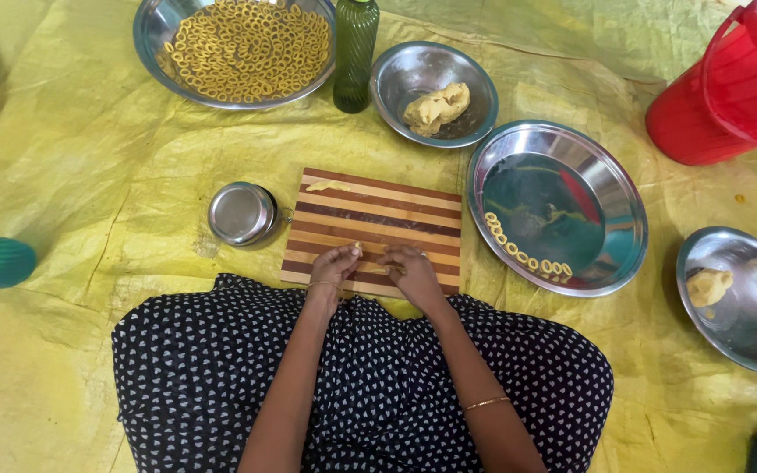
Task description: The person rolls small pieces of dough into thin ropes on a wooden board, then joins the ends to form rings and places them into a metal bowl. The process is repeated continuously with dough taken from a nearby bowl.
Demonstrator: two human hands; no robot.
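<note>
A striped wooden board [378, 215] lies on the yellow sheet in front of my lap. Both hands rest on its near edge. My left hand [335, 265] pinches one end of a thin yellow dough strand [358, 248]. My right hand [409, 267] is curled over the other part of the strand, fingers bent down on the board. A small scrap of dough [328, 186] lies at the board's far left corner.
To the right, a steel plate [571, 158] holds a row of small dough rings [523, 257]. Behind are a steel bowl with a dough lump [435, 108], a green bottle [356, 52], a big bowl of rings [247, 48]. Small steel cup [240, 213] left; red bucket [729, 88], another dough bowl [738, 298] right.
</note>
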